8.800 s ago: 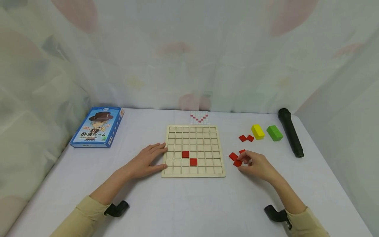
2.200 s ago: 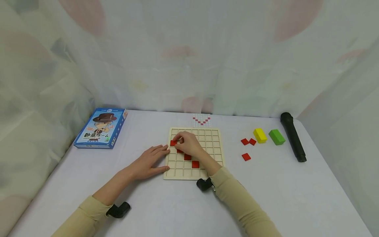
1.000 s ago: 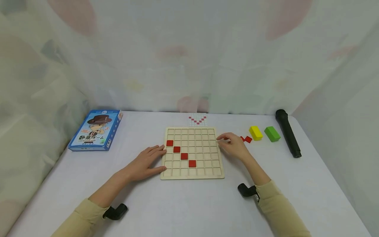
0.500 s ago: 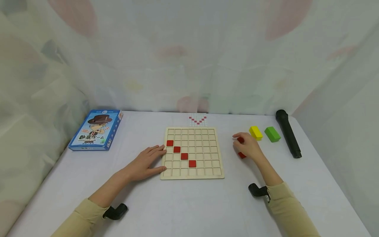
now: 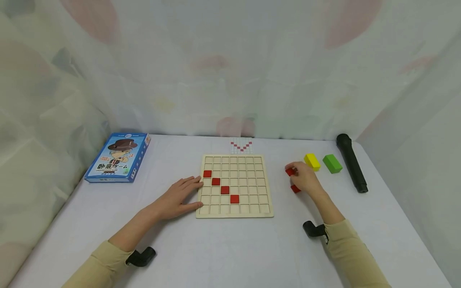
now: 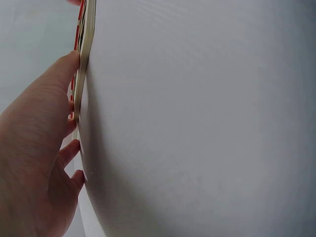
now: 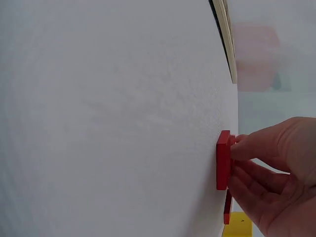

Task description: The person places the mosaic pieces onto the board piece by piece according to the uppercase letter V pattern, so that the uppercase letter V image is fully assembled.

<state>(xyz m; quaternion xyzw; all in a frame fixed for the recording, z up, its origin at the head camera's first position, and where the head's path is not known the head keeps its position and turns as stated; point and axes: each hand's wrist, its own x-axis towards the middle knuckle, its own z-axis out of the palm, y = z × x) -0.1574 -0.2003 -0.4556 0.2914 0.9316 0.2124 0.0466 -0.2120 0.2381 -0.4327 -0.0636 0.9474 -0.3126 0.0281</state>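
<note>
A pale wooden grid board point(image 5: 248, 180) lies mid-table, with several red square tiles point(image 5: 225, 190) set diagonally in its cells. My left hand point(image 5: 178, 199) rests along the board's left edge, fingers spread; the left wrist view shows its thumb point(image 6: 66, 69) touching the rim. To the right of the board, my right hand point(image 5: 304, 178) pinches a red tile point(image 5: 289, 171) between thumb and fingertips. Just below that hand lies another red tile point(image 5: 295, 189), close to the camera in the right wrist view. A further tile point(image 7: 227, 208) is hidden behind the hand in the head view.
Behind the board is a small card point(image 5: 241, 145) with a red V pattern on a grid. A yellow block point(image 5: 311, 162), a green block point(image 5: 332, 163) and a black microphone point(image 5: 351, 163) lie at the right. A blue game box point(image 5: 118, 157) lies at the left.
The diagonal has grown from two tiles to several. My right hand has gone from the board back to the loose tiles, and one tile has shifted slightly left in its fingers. The left hand stays put.
</note>
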